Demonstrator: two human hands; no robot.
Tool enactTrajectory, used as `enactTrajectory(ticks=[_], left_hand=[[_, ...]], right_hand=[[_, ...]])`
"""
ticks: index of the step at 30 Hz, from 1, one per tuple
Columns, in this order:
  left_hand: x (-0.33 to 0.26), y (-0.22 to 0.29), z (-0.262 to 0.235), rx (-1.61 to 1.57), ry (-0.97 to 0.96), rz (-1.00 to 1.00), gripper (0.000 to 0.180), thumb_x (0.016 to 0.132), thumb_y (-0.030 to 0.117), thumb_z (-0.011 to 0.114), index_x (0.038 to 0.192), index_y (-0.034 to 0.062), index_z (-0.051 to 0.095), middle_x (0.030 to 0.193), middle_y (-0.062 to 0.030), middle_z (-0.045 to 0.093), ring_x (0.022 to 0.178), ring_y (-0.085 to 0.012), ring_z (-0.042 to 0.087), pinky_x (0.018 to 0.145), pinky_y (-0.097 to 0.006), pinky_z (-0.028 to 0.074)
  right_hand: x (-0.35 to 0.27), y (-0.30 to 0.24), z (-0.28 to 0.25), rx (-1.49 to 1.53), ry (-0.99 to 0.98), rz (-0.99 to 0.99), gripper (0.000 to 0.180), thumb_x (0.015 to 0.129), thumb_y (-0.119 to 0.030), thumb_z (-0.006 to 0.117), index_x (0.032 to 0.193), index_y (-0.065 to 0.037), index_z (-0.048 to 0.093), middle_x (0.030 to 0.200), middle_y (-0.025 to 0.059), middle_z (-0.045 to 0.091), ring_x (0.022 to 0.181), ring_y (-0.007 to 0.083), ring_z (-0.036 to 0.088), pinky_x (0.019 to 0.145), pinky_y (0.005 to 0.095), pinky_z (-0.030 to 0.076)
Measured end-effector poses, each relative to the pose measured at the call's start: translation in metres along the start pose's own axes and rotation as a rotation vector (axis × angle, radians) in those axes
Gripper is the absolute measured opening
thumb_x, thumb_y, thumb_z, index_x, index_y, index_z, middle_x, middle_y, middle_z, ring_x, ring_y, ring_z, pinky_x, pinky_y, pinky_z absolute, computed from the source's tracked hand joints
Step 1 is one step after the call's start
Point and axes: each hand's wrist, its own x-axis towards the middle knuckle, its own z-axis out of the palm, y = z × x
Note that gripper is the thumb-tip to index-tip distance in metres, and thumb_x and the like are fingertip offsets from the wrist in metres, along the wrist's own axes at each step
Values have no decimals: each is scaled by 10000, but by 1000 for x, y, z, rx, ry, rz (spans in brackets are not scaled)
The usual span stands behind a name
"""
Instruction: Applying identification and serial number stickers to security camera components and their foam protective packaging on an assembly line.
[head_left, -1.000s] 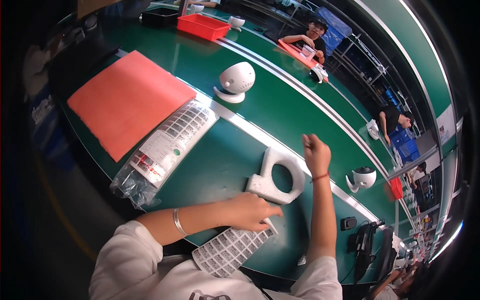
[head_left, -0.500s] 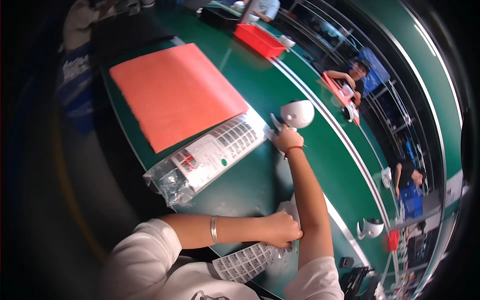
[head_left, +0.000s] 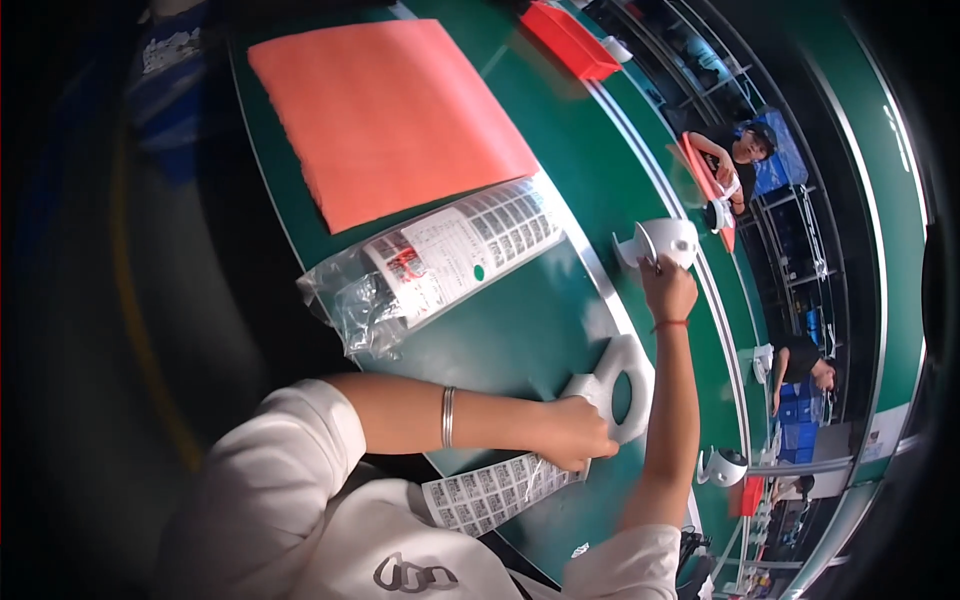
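Note:
My right hand (head_left: 668,287) reaches out over the green bench, fingers closed on a white rounded camera-like device (head_left: 680,236) with a curved stand part. My left hand (head_left: 578,432) is closed in a fist close to my body, at the upper end of a sheet of small printed labels (head_left: 500,492); its fingertips are partly hidden, but it seems to grip the sheet. Just beyond that fist lies a thick white ring-shaped piece (head_left: 632,372), its near part covered by the hand.
A clear plastic bag of label sheets (head_left: 440,265) lies by an orange-red mat (head_left: 390,110). Farther off stand a red bin (head_left: 572,42) and another white device (head_left: 722,467). Light strips (head_left: 690,240) run along the bench. Two people (head_left: 740,165) sit across from me.
My right hand and the white device have shifted right and turned, and the view has shifted too. More of the white ring shows beside my left fist, which stays closed.

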Motion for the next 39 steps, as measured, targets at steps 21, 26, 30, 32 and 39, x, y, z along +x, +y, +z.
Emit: enactTrajectory(ticks=[21, 26, 30, 32, 39], left_hand=[[-5, 25, 17, -378, -143, 28, 171, 846, 253, 636, 989, 166, 602, 748, -34, 662, 666, -255, 648, 561, -393, 500], [4, 22, -2, -541, 30, -83, 136, 803, 198, 685, 913, 121, 662, 734, -72, 674, 669, -258, 661, 601, -367, 513], [11, 12, -15, -670, 201, -287, 177, 839, 182, 732, 875, 14, 688, 701, -57, 670, 627, -53, 605, 569, -234, 476], [12, 8, -18, -817, 325, -327, 194, 849, 178, 729, 893, -6, 688, 714, -48, 678, 635, -47, 601, 568, -220, 478], [10, 9, -24, -687, 395, -394, 239, 858, 231, 729, 935, 4, 722, 672, -40, 676, 587, -34, 555, 506, -215, 421]], right_hand=[[-178, 26, -187, 661, -145, 129, 171, 731, -79, 776, 822, -1, 654, 660, 99, 583, 576, 223, 540, 544, 313, 424], [-197, 38, -154, 860, -223, 318, 218, 718, -83, 795, 829, 18, 638, 639, 57, 540, 555, 101, 473, 504, 269, 367], [-201, 30, -160, 735, 46, 408, 305, 677, -86, 829, 909, -12, 645, 605, -17, 371, 543, 70, 298, 479, 251, 252], [-205, 29, -168, 889, 121, 392, 332, 662, -187, 848, 894, -23, 676, 625, -9, 433, 529, 71, 321, 485, 238, 252], [-205, -11, -202, 898, -21, 143, 338, 662, -165, 847, 959, -66, 719, 820, 41, 666, 529, 82, 449, 453, 226, 323]])
